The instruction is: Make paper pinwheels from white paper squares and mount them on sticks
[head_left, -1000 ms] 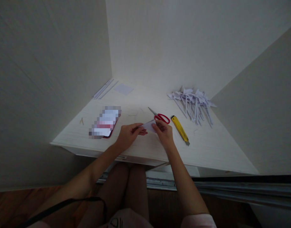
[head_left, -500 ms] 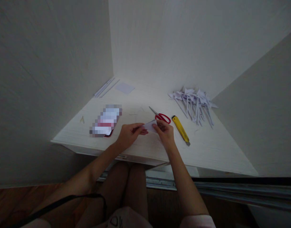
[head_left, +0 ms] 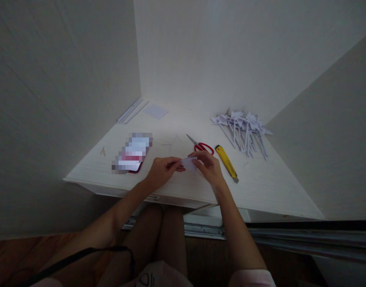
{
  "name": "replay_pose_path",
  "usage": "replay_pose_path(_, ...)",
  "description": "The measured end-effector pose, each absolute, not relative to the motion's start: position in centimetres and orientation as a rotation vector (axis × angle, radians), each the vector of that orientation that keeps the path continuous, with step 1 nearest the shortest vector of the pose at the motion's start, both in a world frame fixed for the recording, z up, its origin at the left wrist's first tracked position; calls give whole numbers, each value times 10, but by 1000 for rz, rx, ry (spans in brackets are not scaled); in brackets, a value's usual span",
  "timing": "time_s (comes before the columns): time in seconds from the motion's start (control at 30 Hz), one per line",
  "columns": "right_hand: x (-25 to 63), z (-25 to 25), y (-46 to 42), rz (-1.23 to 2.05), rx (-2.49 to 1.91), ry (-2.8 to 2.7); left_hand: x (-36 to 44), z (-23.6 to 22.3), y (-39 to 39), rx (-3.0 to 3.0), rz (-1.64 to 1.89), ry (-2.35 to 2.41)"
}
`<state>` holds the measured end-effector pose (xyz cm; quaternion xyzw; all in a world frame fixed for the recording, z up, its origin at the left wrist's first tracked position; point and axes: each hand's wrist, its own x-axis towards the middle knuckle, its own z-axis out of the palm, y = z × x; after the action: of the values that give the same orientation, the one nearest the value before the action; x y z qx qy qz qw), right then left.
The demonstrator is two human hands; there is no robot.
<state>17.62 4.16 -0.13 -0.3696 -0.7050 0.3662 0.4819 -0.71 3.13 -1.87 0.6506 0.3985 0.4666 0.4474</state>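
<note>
A small folded piece of white paper (head_left: 189, 164) is held between my two hands, above the front part of the white desk. My left hand (head_left: 162, 170) pinches its left end with thumb and fingers. At the other side my right hand (head_left: 209, 167) grips the paper's right end, thumb in front and fingers along the top edge. Scissors (head_left: 202, 147) with red handles lie just beyond my right hand. To the right of that hand rests a yellow utility knife (head_left: 227, 163), its blade tip showing toward me.
On the left of the desk (head_left: 269, 191) lies a phone (head_left: 135, 153), its screen blurred. Behind it are thin white paper sticks (head_left: 132, 111) and a square sheet (head_left: 155, 111). Several paper pinwheels (head_left: 244, 127) are heaped at the back right. Walls enclose three sides.
My right hand has shifted slightly to the right, its fingers now reaching over the paper's top edge. The paper shows a smaller, changed outline. My left hand keeps its hold.
</note>
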Motion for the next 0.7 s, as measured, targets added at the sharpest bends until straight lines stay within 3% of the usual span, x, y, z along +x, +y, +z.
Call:
replay_pose_path(0.27,195,38,34,193,-1106,-2424,-9,-10,27,2103,1162,1027)
replay_pose_path(0.4,196,46,32,26,-1106,-2549,-12,-4,24,2224,1155,1007)
replay_pose_path(0.5,195,43,30,178,-1085,-2417,-14,0,22,2141,1115,1014)
replay_pose_path(0.7,189,26,32,997,-1031,-1666,-19,6,21,1784,1076,1027)
